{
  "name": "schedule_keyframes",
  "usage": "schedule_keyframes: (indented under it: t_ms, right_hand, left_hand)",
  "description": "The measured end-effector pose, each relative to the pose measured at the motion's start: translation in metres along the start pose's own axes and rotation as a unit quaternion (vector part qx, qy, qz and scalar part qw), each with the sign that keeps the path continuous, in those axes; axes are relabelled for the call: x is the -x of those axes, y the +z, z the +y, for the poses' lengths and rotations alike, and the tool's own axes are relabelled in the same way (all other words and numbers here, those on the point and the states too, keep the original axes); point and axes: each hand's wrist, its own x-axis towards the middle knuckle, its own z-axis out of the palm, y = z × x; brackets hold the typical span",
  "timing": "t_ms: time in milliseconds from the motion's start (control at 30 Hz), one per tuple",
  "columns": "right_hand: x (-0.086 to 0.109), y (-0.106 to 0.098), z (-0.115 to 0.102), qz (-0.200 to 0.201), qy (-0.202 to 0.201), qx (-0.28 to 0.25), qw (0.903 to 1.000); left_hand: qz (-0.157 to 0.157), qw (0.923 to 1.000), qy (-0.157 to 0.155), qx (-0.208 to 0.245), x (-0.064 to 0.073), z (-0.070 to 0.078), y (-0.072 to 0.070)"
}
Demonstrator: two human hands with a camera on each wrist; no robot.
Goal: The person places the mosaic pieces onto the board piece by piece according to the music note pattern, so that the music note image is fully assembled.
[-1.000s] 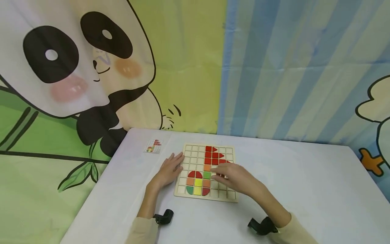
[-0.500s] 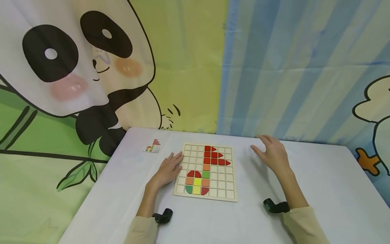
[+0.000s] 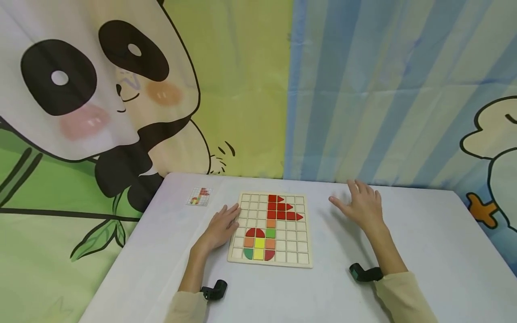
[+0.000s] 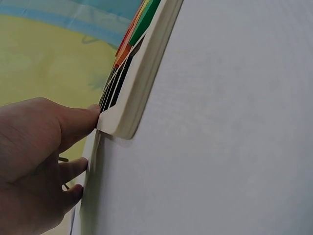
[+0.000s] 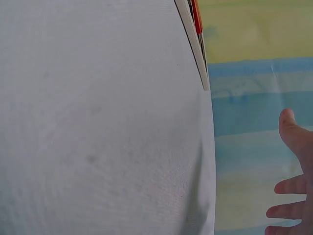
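Observation:
A square wooden grid board (image 3: 291, 246) lies on the white table. Red square and pointed tiles (image 3: 276, 207) fill cells at its upper middle, an orange tile (image 3: 271, 223) and a green tile (image 3: 270, 233) run below them, and red, orange, yellow and green pieces (image 3: 259, 243) form a rounded group lower left. My left hand (image 3: 220, 228) rests at the board's left edge, fingers extended; the left wrist view shows the thumb (image 4: 80, 117) touching the board's edge. To the right of the board, my right hand (image 3: 363, 206) is raised over the table with fingers spread and holds nothing.
A small pattern card (image 3: 199, 196) with a matching coloured design lies at the table's back left. Behind the table (image 3: 424, 233) hangs a cartoon curtain (image 3: 242, 89). Each wrist carries a black camera, the left one (image 3: 215, 290) near the table front.
My right hand has left the board and moved right, fingers spreading. The left hand stays at the board's edge. The tiles stay in their cells, and the head view has shifted slightly.

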Motion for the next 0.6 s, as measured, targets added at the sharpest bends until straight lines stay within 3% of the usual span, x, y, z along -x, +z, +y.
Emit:
schedule_keyframes:
  t_ms: [600]
  right_hand:
    - [-0.0043, 0.0019, -0.0097, -0.044, 0.011, 0.001, 0.999]
  left_hand:
    - [0.012, 0.9999, -0.006, -0.009, -0.0001, 0.0003, -0.0042]
